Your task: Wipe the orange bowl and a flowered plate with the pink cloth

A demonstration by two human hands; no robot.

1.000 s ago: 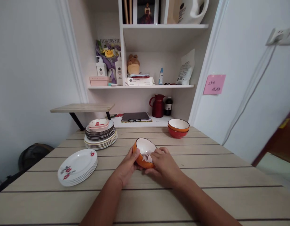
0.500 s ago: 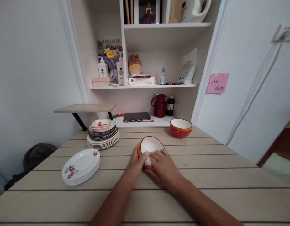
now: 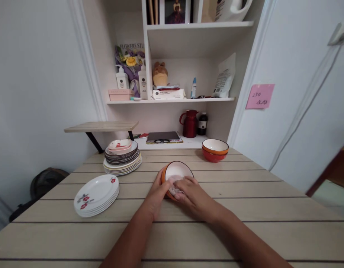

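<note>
An orange bowl (image 3: pixel 180 168) with a white inside and dark rim is tilted toward me over the middle of the table. My left hand (image 3: pixel 158 191) grips its left side, thumb over the near rim. Inside the bowl, the fingers of my right hand (image 3: pixel 192 193) press a crumpled, pale pinkish-white cloth (image 3: pixel 175 181) against the white surface. Part of the cloth and the bowl's near side are hidden by my hands.
Two nested bowls (image 3: pixel 215 150), orange over red, stand at the back right. On the left are a stack of white flowered plates (image 3: pixel 100 191) and a taller pile of plates (image 3: pixel 123 162) topped by small pink dishes (image 3: pixel 119 146). A red jug (image 3: pixel 190 124) stands behind.
The right hand has shifted from the bowl's near rim deeper inside, and more of the cloth shows. The bowl has moved slightly left, with the left hand still holding it.
</note>
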